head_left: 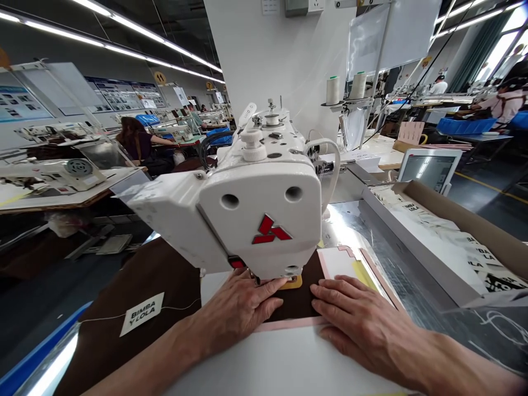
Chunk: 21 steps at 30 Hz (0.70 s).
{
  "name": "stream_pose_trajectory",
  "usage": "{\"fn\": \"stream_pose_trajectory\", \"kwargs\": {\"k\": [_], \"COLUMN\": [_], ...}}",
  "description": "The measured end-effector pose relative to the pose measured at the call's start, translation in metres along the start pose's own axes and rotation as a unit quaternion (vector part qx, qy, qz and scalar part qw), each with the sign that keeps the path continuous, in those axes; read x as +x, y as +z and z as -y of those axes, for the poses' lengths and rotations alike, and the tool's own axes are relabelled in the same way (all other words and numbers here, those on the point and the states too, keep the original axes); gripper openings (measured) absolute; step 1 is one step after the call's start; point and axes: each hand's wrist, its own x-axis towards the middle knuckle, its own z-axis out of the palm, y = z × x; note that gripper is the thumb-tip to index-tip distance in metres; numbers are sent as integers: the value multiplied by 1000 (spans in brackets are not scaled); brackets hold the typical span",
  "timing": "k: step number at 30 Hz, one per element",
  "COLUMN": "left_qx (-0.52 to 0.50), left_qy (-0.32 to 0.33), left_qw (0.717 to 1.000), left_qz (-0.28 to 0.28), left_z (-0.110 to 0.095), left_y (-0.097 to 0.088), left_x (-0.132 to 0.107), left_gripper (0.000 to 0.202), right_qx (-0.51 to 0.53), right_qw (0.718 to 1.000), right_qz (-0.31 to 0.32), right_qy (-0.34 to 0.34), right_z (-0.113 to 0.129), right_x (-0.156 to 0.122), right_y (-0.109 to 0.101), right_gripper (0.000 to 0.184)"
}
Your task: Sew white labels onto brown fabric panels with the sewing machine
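Note:
A white sewing machine (264,220) with a red emblem stands in front of me. Dark brown fabric (299,305) lies under its head, framed by a white template board (289,357) with pink edging. My left hand (243,300) rests with its fingers stretched out, the index fingertip beside a small yellow plate (294,282) under the needle area. My right hand (355,316) lies flat across the fabric and the board's right side. On the brown fabric at left sits a white label (142,313) reading "BIMBA Y LOLA", joined to a thread. The needle is hidden.
At right, a cardboard box (424,242) holds many printed labels, with a tablet-like screen (429,168) behind it. Thread cones (333,91) stand at the back. A blue bin edge (45,346) shows lower left. People work at other machines (58,170).

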Motion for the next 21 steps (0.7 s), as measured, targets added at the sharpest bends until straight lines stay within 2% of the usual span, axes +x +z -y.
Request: {"fn": "stream_pose_trajectory", "kwargs": {"k": [6,10,13,17,21], "left_qx": [0,19,29,9,-23], "left_qy": [0,7,15,-19,-46], "left_qw": [1000,999,997,993,994], "left_qz": [-3,-24,-65,-115,-101], "left_z": [-6,-20,-28,-30,-31], "left_y": [-1,-7,-14,-23,-24], "left_x": [-4,-23,-45,-65,-66], "left_gripper": [50,53,47,35,28], "right_qx": [1,12,11,-9,-5], "right_qw": [1000,1000,1000,1000,1000], "right_qz": [-9,-12,-9,-3,-3], "right_qy": [-8,-10,-12,-23,7], "right_z": [1,-2,-5,-4,1], "right_x": [2,-4,-16,-25,-14], "right_y": [-2,-13,-26,-40,-35], "right_gripper": [33,27,24,25,24]}}
